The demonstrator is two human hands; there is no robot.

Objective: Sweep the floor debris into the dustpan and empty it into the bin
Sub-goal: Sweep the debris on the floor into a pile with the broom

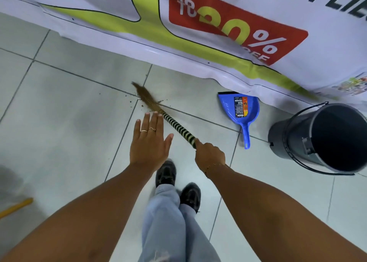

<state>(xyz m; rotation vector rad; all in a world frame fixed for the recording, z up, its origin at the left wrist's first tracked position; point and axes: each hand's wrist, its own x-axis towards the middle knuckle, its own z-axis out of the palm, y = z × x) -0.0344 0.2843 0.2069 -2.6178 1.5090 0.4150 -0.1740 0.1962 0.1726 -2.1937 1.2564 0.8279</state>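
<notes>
My right hand (209, 156) grips the striped black-and-green handle of a grass broom (158, 111). Its brown bristles, blurred, touch the tiled floor ahead of me. Small brown debris (143, 105) lies scattered around the bristles along a tile joint. My left hand (150, 142) hovers flat with fingers spread, just left of the handle, holding nothing. A blue dustpan (240, 110) lies on the floor to the right of the broom, handle toward me. A dark grey bin (294, 142) with a wire handle stands further right, its inside dark.
A large white printed banner (198, 33) runs along the floor behind the dustpan and bin. My feet in black shoes (178, 184) stand just below the hands. A yellow stick (15, 207) pokes in at the lower left.
</notes>
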